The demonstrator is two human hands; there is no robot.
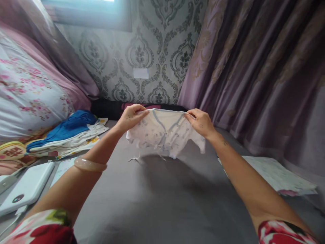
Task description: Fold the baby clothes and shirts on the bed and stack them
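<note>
A small white baby top [165,134] with pale blue trim and a faint print hangs spread between both hands above the grey bed sheet [162,196]. My left hand [132,117] pinches its left shoulder. My right hand [200,122] pinches the right shoulder. The garment's hem and tie strings dangle just over the sheet. A pale bangle [90,165] sits on my left forearm.
A stack of folded clothes topped by blue fabric [68,130] lies at the left, beside a floral pillow [27,91]. A white power bank [27,188] rests near the left edge. A folded printed cloth [276,176] lies at the right, under purple curtains [266,78].
</note>
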